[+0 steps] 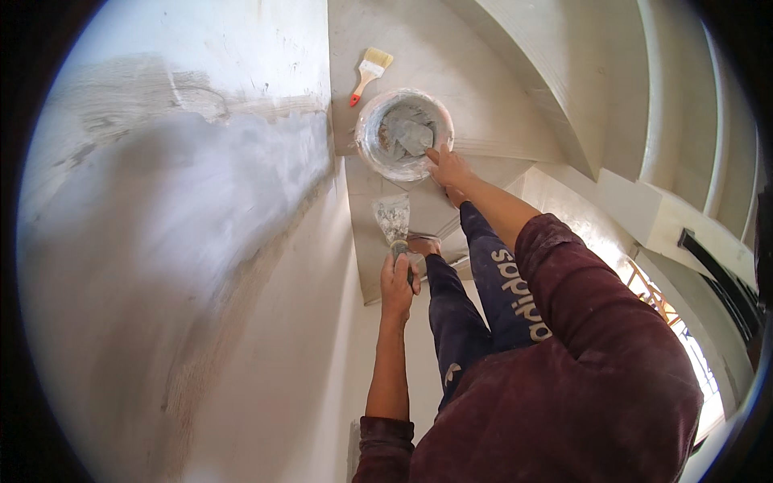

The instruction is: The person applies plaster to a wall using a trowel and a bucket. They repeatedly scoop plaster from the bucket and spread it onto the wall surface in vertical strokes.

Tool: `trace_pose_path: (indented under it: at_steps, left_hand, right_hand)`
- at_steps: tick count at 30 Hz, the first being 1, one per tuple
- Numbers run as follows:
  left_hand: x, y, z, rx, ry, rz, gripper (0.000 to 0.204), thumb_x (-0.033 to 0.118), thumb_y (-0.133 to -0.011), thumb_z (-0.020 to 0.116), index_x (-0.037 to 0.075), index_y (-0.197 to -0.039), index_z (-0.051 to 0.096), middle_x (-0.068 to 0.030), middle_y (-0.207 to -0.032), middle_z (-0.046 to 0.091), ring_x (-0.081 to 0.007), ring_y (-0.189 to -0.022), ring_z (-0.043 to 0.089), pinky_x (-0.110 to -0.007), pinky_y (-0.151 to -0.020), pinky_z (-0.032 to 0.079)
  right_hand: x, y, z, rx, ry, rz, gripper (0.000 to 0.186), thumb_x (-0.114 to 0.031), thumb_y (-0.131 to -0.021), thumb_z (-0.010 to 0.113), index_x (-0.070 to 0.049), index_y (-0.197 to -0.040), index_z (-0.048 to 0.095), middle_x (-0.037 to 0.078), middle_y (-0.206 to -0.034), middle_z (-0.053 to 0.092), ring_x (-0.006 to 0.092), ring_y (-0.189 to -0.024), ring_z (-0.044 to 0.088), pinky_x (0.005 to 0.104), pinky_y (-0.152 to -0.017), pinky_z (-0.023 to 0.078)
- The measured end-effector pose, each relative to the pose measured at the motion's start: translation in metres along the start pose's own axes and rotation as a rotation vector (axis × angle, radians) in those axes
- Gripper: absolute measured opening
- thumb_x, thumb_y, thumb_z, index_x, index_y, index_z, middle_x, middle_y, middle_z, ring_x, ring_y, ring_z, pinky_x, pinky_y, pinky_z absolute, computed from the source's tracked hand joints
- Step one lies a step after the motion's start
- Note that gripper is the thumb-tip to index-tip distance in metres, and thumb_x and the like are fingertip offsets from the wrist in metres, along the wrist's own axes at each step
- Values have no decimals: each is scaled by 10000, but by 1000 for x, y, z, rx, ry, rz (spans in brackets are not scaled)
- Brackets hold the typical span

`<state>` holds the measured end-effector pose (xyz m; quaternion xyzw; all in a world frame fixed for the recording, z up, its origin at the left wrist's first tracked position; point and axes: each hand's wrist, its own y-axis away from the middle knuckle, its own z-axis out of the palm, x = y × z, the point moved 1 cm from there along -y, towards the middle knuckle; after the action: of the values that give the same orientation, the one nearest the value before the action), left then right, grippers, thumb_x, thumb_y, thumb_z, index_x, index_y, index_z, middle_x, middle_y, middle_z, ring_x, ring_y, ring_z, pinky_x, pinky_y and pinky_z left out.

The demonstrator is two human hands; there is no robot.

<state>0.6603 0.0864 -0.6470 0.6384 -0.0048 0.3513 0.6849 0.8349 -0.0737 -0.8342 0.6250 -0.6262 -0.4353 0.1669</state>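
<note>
My left hand (pixel 398 282) is wrapped round the dark handle of a putty knife (pixel 392 217), its wide blade smeared with pale plaster and pointing away from me. Ahead of it stands a round, plaster-caked bucket (pixel 364 133). At the bucket's near right rim is my right hand (pixel 449 169), its fingers closed over the edge. Inside the bucket lies wet grey plaster (pixel 394 145) with a flat, pale grey piece (pixel 414 137) in it; I cannot tell whether that is a blade or a lump. Beyond the bucket rests a paintbrush (pixel 371 74) with pale bristles and a red-tipped handle.
Along the left runs a wall (pixel 177 201) with damp grey plaster patches. Curved stair steps (pixel 620 97) rise at the right, beside a dark railing piece (pixel 717 278). My feet (pixel 424 244) stand on the step (pixel 366 266) just below the bucket.
</note>
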Motion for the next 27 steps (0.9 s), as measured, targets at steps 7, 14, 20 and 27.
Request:
trace_pose_path:
  at_steps: [7,14,20,27]
  left_hand:
    - [1,-48,-3,37,126,-122,197,273,-989,453,81,-971,492,-6,-821,522,-70,-569,460,-229,-458,400]
    - [17,-51,15,-53,249,-190,260,284,-985,458,62,-1112,506,9,-787,504,-46,-502,397,-194,-395,350]
    - [53,5,38,-380,532,-294,342,303,-996,419,28,-1186,492,28,-699,441,-30,-432,367,-190,-347,332]
    - [102,121,54,-556,525,-146,364,315,-1014,363,15,-1183,479,34,-626,414,-37,-383,358,-200,-344,353]
  right_hand:
    - [-2,-19,-29,-228,144,-121,453,-239,-822,562,28,-1176,473,275,-1027,616,430,-1009,594,498,-864,465]
    - [57,77,-76,-13,-13,-172,512,-282,-782,636,10,-1175,488,294,-991,611,447,-947,596,497,-811,463]
    - [44,186,-103,264,-216,-315,461,-245,-790,655,-1,-1151,501,267,-969,613,471,-910,585,497,-792,462]
    - [9,281,-151,252,-340,-530,477,-186,-786,669,-43,-1205,492,227,-1026,609,439,-950,587,480,-789,467]
